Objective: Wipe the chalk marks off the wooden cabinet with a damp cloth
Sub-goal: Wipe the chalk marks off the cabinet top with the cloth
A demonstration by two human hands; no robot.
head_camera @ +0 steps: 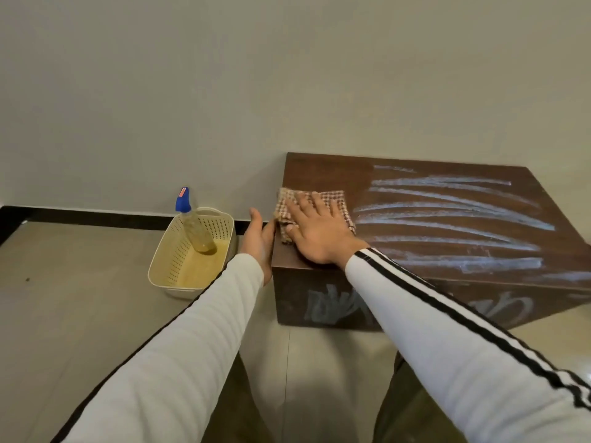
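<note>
The basket [159, 264] on the floor [80, 282] is holding a spray bottle [198, 231], label unreadable. Your flat right hand [319, 233] is pressing the cloth [337, 199] at the cabinet [319, 174] top's left edge; your left hand [259, 241], fingers straight, is touching its side.

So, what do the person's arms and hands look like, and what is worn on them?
Both arms wear long, light grey sleeves down to the wrists. The right sleeve carries black stripes with white between along its length; the left sleeve shows one dark stripe along its outer edge. The left hand and right hand are bare: no gloves, rings or watch visible.
</note>
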